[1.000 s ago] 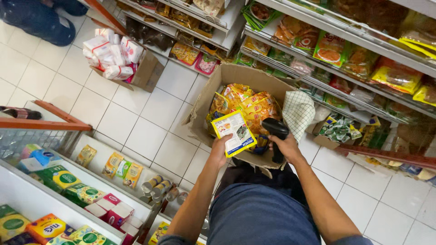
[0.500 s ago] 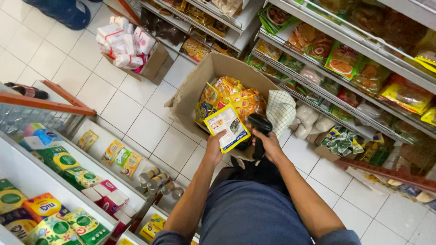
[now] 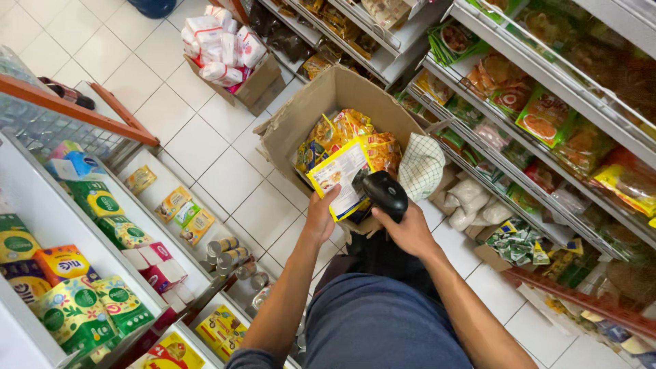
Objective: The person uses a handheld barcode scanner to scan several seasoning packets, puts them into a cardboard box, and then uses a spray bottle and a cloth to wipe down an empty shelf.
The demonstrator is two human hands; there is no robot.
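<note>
Since the earlier frames, both hands sit slightly nearer and lower over the box; the packet is tipped more, and the scanner has closed in on its right edge.

Left hand [image 3: 321, 215]: closed on the lower left corner of the yellow packet [image 3: 339, 175], thumb on its face, fingers behind. Right hand [image 3: 408, 231]: wrapped round the grip of the black scanner [image 3: 385, 193], closed tight; cannot tell if a finger is on the trigger.

Packet location: held in the air above the near edge of the open cardboard box [image 3: 311, 109], which stands on the floor and holds more yellow packets. Packet is just far of the left hand and just left of the scanner head; the two nearly touch, overlap from this view so contact unclear.

Packet long axis runs near-right to far-left, tilted; printed face points up toward the camera and slightly right, toward the scanner. Scanner long axis runs from the right hand toward far-left, nose aimed at the packet's right part. Right hand is the one nearer the gap that matters.

Around: checked cloth [image 3: 421, 166] on the box's right rim, shelves [image 3: 547, 143] of snack bags on the right, shelf of cartons and cans on the left, second box [image 3: 256, 85] of white packs far left.
</note>
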